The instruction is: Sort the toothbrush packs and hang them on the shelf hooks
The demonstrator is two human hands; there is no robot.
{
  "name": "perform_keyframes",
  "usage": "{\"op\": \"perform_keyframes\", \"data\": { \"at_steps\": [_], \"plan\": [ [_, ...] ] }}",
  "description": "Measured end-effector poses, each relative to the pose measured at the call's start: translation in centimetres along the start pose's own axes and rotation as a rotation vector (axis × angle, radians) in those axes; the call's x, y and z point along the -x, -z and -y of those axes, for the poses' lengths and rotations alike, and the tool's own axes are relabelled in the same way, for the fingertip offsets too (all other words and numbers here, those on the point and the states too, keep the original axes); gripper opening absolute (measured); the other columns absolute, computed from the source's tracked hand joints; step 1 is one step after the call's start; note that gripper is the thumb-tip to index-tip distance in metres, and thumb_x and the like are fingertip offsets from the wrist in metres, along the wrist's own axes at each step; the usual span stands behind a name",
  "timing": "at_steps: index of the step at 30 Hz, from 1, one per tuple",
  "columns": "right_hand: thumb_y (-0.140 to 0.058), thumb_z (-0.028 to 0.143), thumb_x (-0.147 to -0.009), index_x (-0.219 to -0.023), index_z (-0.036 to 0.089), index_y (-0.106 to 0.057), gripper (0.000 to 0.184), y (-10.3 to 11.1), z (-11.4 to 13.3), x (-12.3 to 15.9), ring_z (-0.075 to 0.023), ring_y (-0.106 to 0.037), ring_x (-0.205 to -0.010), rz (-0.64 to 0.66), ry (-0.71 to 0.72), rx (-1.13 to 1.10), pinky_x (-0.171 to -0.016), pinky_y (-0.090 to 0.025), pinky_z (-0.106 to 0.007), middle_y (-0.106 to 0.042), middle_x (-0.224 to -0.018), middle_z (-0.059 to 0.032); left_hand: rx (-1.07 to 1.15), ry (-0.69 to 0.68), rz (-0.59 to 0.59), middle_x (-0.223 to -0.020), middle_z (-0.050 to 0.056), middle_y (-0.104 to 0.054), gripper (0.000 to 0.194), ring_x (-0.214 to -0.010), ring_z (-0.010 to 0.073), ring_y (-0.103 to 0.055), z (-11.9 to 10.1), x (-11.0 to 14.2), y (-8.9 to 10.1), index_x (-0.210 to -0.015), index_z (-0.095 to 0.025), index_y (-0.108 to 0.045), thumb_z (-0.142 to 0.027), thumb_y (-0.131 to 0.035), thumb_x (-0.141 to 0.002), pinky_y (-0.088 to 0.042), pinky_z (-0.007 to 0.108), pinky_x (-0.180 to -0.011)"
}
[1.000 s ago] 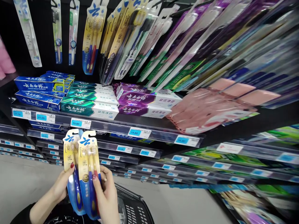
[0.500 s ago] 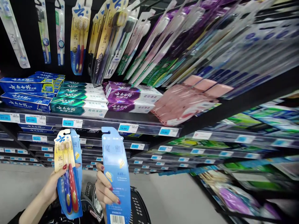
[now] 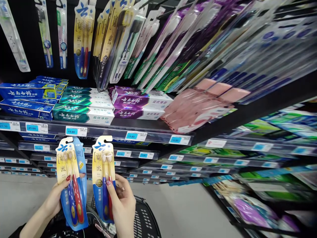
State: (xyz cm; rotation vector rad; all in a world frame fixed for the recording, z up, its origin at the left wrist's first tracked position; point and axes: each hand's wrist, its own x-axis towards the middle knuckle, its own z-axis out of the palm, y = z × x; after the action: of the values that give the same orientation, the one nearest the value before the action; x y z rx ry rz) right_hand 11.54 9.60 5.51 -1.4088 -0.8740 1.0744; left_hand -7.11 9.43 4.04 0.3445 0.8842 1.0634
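Observation:
My left hand is closed on a toothbrush pack, a blister card in yellow and blue with one blue and one red brush facing me. Behind that pack in the same hand shows the blue back of a second card. My right hand grips another pack of the same kind by its right edge, thumb across the front. It is held upright, front towards me, just right of the left hand's packs. Some of the right fingers are hidden behind the card.
Toothbrush packs hang on hooks above a shelf of blue, green and purple toothpaste boxes. Pink packages lie at its right end. Price tags line the shelf edge. A black basket is below my hands.
My right hand has turned its pack round: its blue back faced me before, and now its front with the brushes does. That pack also sits further left. My left hand is nearly still.

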Motion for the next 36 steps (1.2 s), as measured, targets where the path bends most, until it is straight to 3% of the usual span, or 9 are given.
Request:
{"op": "perform_keyframes", "data": {
  "at_steps": [4,9,13,16,19,21,23,27,36],
  "plan": [
    [-0.061,0.038,-0.073,-0.092,0.021,-0.054,0.026,0.2,0.1,-0.5,-0.0118,-0.056,-0.057,0.113,-0.110,-0.235,-0.051,-0.045,-0.021,-0.059,-0.072,0.0001,0.031,0.017,-0.015,-0.106,0.009,-0.067,0.030,-0.102,0.0267,-0.057,0.0,-0.1,0.0,-0.101,-0.014,-0.066,-0.026,-0.058,-0.074,-0.043,0.035,-0.091],
    [-0.045,0.048,-0.079,-0.086,0.018,-0.056,0.033,0.9,-2.6,-1.3,0.0018,0.000,-0.028,0.444,-0.285,-0.642,-0.026,-0.007,-0.016,-0.028,-0.053,0.0105,0.035,0.018,-0.032,-0.102,0.011,-0.069,0.031,-0.096,0.0286,-0.060,-0.2,0.1,-0.3,-0.099,-0.013,-0.067,-0.028,-0.059,-0.073,-0.043,0.040,-0.090],
    [-0.029,0.051,-0.085,-0.088,0.020,-0.055,0.041,0.9,-4.2,-1.4,0.0016,0.014,-0.030,0.409,-0.284,-0.677,-0.027,0.006,-0.017,-0.016,-0.052,0.0124,0.046,0.062,0.028,-0.106,0.011,-0.067,0.032,-0.099,0.0284,-0.059,-0.3,0.2,-0.1,-0.100,-0.013,-0.067,-0.029,-0.057,-0.074,-0.041,0.039,-0.092],
    [-0.032,0.054,-0.082,-0.088,0.020,-0.056,0.041,0.3,-3.2,-1.3,0.0009,0.004,-0.027,0.406,-0.220,-0.532,-0.026,-0.005,-0.017,-0.025,-0.051,0.0114,0.116,0.103,0.112,-0.107,0.010,-0.067,0.032,-0.100,0.0284,-0.058,-0.2,0.1,0.2,-0.100,-0.015,-0.067,-0.031,-0.056,-0.075,-0.039,0.040,-0.094],
    [-0.042,0.047,-0.082,-0.090,0.020,-0.055,0.030,-0.5,-1.1,-1.1,-0.0034,-0.032,-0.033,0.370,-0.145,-0.318,-0.035,-0.030,-0.018,-0.049,-0.064,0.0040,0.158,0.164,0.198,-0.103,0.010,-0.068,0.033,-0.104,0.0295,-0.056,0.1,0.3,0.3,-0.098,-0.014,-0.068,-0.034,-0.056,-0.074,-0.035,0.041,-0.097],
    [-0.045,0.042,-0.083,-0.092,0.020,-0.053,0.025,-1.0,0.2,-0.8,-0.0102,-0.053,-0.057,0.308,-0.049,-0.108,-0.053,-0.043,-0.021,-0.057,-0.079,-0.0007,0.170,0.209,0.233,-0.099,0.012,-0.069,0.036,-0.107,0.0307,-0.054,0.2,0.5,0.1,-0.098,-0.012,-0.068,-0.037,-0.056,-0.074,-0.032,0.042,-0.099],
    [-0.042,0.040,-0.085,-0.094,0.020,-0.052,0.023,-1.5,1.2,-0.5,-0.0152,-0.057,-0.076,0.263,0.056,0.146,-0.068,-0.045,-0.025,-0.060,-0.088,-0.0032,0.195,0.238,0.252,-0.096,0.012,-0.070,0.039,-0.108,0.0315,-0.053,0.4,0.7,0.0,-0.099,-0.012,-0.067,-0.038,-0.056,-0.074,-0.031,0.043,-0.099],
    [-0.037,0.037,-0.087,-0.098,0.021,-0.049,0.023,-2.0,2.2,-0.1,-0.0181,-0.059,-0.078,0.155,0.166,0.446,-0.068,-0.044,-0.028,-0.062,-0.090,-0.0051,0.262,0.251,0.269,-0.095,0.010,-0.070,0.038,-0.109,0.0325,-0.052,0.6,0.8,-0.1,-0.098,-0.015,-0.068,-0.041,-0.059,-0.071,-0.030,0.046,-0.099],
    [-0.040,0.032,-0.086,-0.090,0.022,-0.049,0.015,-3.3,1.3,1.6,-0.0175,-0.062,-0.061,0.155,0.243,0.635,-0.053,-0.043,-0.025,-0.064,-0.069,-0.0009,0.160,0.139,0.207,-0.100,0.011,-0.069,0.033,-0.113,0.0324,-0.049,1.7,1.1,-0.7,-0.090,-0.015,-0.071,-0.039,-0.061,-0.070,-0.029,0.044,-0.102]
  ]
}}
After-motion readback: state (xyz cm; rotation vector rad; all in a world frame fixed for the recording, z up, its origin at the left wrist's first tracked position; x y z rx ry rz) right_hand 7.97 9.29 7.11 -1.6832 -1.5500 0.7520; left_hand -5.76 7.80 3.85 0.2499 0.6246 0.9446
